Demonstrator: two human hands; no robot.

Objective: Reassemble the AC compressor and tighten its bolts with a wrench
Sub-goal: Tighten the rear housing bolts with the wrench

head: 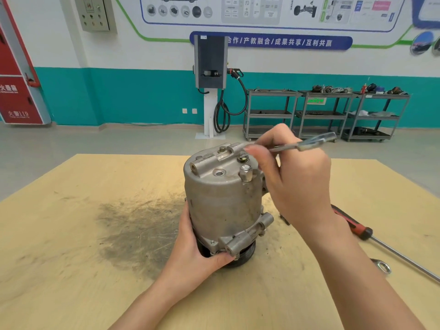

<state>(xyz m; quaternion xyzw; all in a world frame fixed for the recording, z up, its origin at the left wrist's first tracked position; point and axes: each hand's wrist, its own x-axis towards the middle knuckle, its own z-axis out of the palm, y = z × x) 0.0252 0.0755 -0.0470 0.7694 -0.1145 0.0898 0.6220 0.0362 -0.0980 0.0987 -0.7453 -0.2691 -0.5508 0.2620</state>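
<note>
Head view: the right hand [295, 177] pinches a slim silver metal wrench [307, 144], blurred, its far end hidden near a brass-washered bolt [242, 158] atop the upright grey cast-metal AC compressor [223, 201]. The left hand [197, 246] grips the compressor's base at the black pulley, on the scuffed tan wooden surface [71, 234]. Seat the wrench squarely, turn steadily, brace firmly
</note>
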